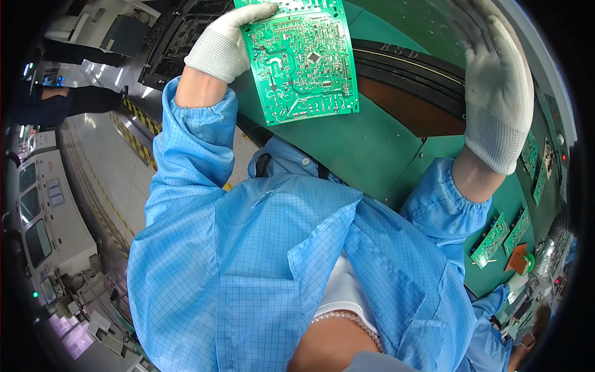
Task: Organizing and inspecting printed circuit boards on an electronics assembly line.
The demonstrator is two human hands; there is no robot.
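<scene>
A green circuit board (297, 74), dense with small parts and solder points, is held up in front of me. My left hand (223, 40), in a white knit glove, grips it by its upper left part, with the thumb lying across the face near the top edge. The fingers behind the board are hidden. Over to the right, my right hand (501, 84) wears the same kind of glove. Its fingers stretch upward, partly blurred, and I see nothing held in it. A dark curved rack edge (409, 65) lies between the two hands.
Below the board runs a green work surface (365, 149). Several more circuit boards (491, 240) lie at the right. A black rack (180, 43) stands behind my left wrist. Beyond are a striped floor line (133, 127), a white machine (52, 204) and other people.
</scene>
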